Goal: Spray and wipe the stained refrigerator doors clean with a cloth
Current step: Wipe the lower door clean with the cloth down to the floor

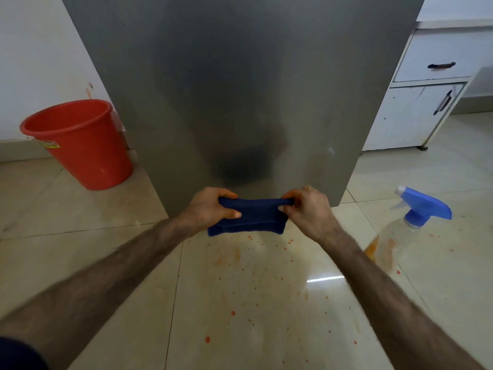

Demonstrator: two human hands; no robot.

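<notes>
A red bucket (80, 140) stands left of the fridge door (240, 89). Low before the door, the left hand (210, 209) and right hand (309, 212) pinch the folded cloth (253, 217) at its ends; soft, light, best gripped there. A spray bottle (416, 217) stands on the floor (240, 303) at right.

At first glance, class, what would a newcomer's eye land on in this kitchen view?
First, the blue cloth, folded and held at its ends by the left hand and the right hand, low in front of the grey refrigerator door. Next, the red bucket on the floor to the left. Then the blue-topped spray bottle standing at right, beside orange spatter on the floor tiles.
</notes>
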